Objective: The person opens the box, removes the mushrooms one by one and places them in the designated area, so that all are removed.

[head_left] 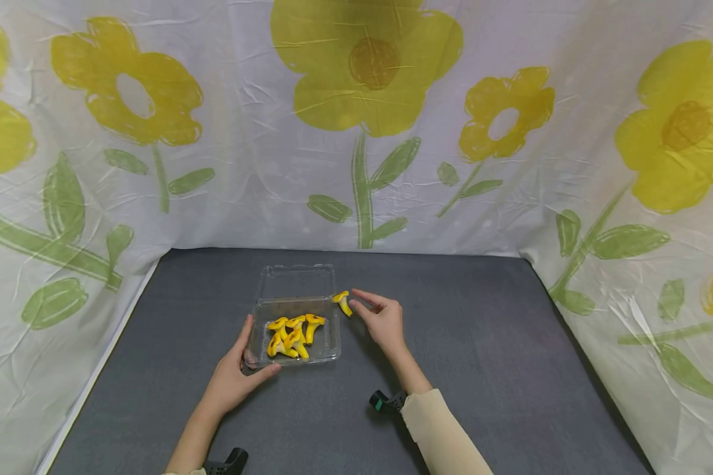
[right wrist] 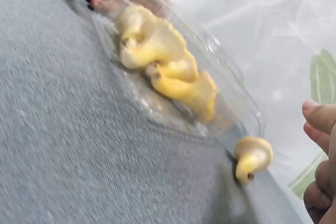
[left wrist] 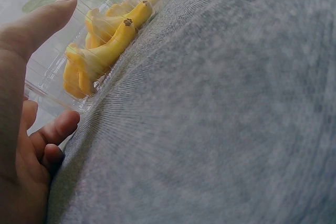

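A clear plastic clamshell box (head_left: 327,353) lies on the table with its lid folded open at the back. Several yellow chanterelle mushrooms (head_left: 294,338) are heaped inside it, also seen through the plastic in the left wrist view. My left hand (head_left: 232,379) holds the box at its front left corner, thumb along the front and fingers at the left side. Just outside the box's right edge is a single chanterelle (right wrist: 252,158). Beside it is my right hand (head_left: 383,323), thumb and forefinger parted; the right wrist view shows a gap between fingers and mushroom.
Dark grey cloth covers the table (head_left: 481,343). Behind and at both sides hangs a white curtain (head_left: 243,165) printed with yellow flowers. A black band with a small device (head_left: 388,401) is on the right wrist, and another (head_left: 228,462) on the left.
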`<state>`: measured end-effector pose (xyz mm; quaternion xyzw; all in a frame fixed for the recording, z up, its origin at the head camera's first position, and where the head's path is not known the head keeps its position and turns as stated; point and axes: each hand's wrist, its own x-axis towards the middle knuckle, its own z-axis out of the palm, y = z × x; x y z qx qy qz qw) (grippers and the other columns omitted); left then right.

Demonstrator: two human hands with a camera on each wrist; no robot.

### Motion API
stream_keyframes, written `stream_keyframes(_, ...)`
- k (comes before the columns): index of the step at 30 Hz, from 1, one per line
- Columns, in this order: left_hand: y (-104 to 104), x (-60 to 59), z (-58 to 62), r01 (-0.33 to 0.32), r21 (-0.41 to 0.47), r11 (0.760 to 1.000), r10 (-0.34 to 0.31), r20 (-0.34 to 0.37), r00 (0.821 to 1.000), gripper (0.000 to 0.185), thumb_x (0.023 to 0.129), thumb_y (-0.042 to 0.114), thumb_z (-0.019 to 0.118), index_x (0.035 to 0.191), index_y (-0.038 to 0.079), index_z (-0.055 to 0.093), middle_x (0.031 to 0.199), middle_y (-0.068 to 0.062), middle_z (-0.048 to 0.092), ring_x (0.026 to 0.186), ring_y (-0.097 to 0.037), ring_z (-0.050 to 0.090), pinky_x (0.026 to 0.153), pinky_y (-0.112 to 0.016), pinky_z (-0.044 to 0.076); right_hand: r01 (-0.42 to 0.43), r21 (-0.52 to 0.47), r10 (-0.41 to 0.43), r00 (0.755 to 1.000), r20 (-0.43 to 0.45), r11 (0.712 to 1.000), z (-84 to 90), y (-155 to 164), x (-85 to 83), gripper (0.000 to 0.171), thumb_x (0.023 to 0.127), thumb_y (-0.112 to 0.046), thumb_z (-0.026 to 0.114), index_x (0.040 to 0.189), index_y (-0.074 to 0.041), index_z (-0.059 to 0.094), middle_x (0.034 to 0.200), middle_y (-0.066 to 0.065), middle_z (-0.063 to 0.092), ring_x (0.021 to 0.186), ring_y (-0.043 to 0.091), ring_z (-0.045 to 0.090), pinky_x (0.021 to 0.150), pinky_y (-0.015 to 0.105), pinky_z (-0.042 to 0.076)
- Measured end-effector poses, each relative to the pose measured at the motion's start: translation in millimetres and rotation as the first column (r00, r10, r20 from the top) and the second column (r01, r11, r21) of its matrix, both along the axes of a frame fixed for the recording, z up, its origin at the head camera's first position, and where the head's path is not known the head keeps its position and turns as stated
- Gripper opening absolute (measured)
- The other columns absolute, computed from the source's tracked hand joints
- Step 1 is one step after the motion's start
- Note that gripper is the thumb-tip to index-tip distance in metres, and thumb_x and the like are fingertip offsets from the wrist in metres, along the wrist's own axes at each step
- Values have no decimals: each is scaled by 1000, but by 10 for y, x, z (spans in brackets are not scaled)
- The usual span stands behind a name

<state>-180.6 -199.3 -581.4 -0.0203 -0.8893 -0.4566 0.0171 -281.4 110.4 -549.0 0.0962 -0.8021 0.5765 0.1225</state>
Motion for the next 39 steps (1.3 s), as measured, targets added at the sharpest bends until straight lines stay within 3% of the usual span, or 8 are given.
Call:
stream_keyframes(11,-4,6,-1,0,2,1000,0,-3,1000,119,88,40,89,173,18,9,89,-1,54,78,-14,50,75,-32,44,-65,-59,63,998,-28,996,45,-198,154,27,93,-16,84,118,-6,83,87,19,79,38,-5,27,44,21,27)
stream_keyframes(14,-5,12,2,2,4,1000,-1,-6,1000,119,88,40,89,173,18,10,88,-1,54,78,-14,51,74,-32,44,-84,-30,83,996,-43,996,26,-250,187,26,93,-16,84,118,-9,83,54,11,59,39,-7,23,44,21,26)
stream_keyframes(17,-5,16,3,2,4,1000,-2,-8,1000,119,87,39,89,173,18,10,88,-1,55,78,-14,51,74,-32,44,-104,-4,104,992,-69,995,7,-296,212,26,93,-16,84,119,-10,83,46,-2,35,40,-9,19,44,21,25)
stream_keyframes(22,-3,13,-1,1,1,1000,-1,-5,1000,119,87,40,89,173,18,10,87,-1,54,77,-15,50,74,-32,44,-141,-2,141,987,-74,990,-20,-361,240,28,94,-15,83,120,-7,82,45,-10,32,38,-10,18,42,22,24)
stream_keyframes(28,1,10,4,1,7,1000,-1,6,1000,119,88,40,89,173,19,8,87,-2,54,78,-15,50,75,-32,44,-162,18,162,987,-21,987,-51,-424,257,28,95,-17,82,122,-7,82,42,5,41,35,-8,20,40,22,26)
stream_keyframes(32,1,1,7,-1,6,1000,0,10,1000,120,88,41,89,173,21,8,88,-2,55,79,-15,51,76,-33,44,-178,29,177,984,5,984,-85,-465,257,27,96,-17,81,121,-8,82,72,12,75,36,-5,22,42,22,28)
stream_keyframes(35,-3,-2,10,1,3,1000,-1,13,1000,120,88,41,89,173,21,8,89,-2,55,80,-15,52,76,-33,45,-183,39,183,983,17,982,-103,-487,260,26,97,-16,80,121,-6,82,101,10,82,37,-4,22,43,21,28)
stream_keyframes(39,-9,-2,20,5,9,1000,-5,12,1000,119,88,41,88,173,21,7,89,-2,56,80,-15,52,76,-32,45,-177,92,177,984,3,980,-91,-507,244,26,96,-16,81,120,-6,82,93,11,81,36,-4,20,41,20,26)
